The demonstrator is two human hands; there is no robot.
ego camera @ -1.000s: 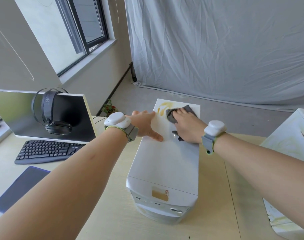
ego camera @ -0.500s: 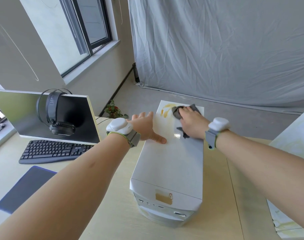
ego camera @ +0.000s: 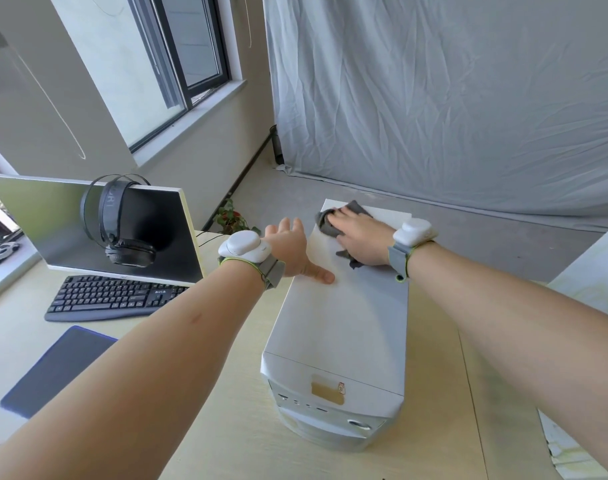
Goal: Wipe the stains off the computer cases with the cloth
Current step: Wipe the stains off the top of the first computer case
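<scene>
A white computer case point(ego camera: 340, 327) lies on its side on the desk, front panel toward me. My right hand point(ego camera: 359, 237) holds a bunched grey cloth point(ego camera: 327, 221) against the far left corner of the case's top panel, where a yellow stain showed earlier; the cloth and hand cover that spot now. My left hand point(ego camera: 294, 251) rests on the case's left edge, thumb flat on the top panel and fingers over the side. A second white case point(ego camera: 593, 282) with faint yellowish marks stands at the right edge of view.
On the left of the pale desk point(ego camera: 226, 420) stand a monitor point(ego camera: 88, 230) with black headphones point(ego camera: 122, 223) hung on it, a black keyboard point(ego camera: 112, 299) and a dark mouse pad point(ego camera: 56, 368). A small plant point(ego camera: 231, 220) sits behind the desk, a grey sheet point(ego camera: 451, 98) beyond.
My right hand has slid the cloth farther away and left over the yellow stain, which is now covered. My left hand has stayed on the case's left edge.
</scene>
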